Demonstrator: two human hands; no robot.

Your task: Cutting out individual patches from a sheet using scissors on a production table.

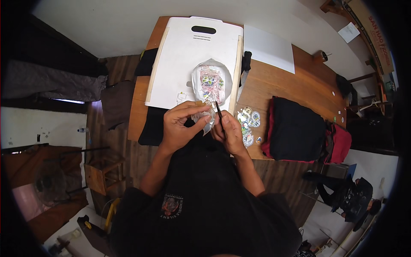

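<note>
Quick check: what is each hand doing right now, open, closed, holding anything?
Left hand: closed, fingers pinching a small clear plastic piece.
Right hand: closed on a thin dark tool, its tip pointing up toward the plastic piece.

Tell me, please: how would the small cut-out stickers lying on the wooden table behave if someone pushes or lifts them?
The stickers look thin and flat, so probably very light and floppy. Lying loose in a small heap on the smooth table, they would likely slide and scatter when pushed. Their edges seem hard to lift.
</note>
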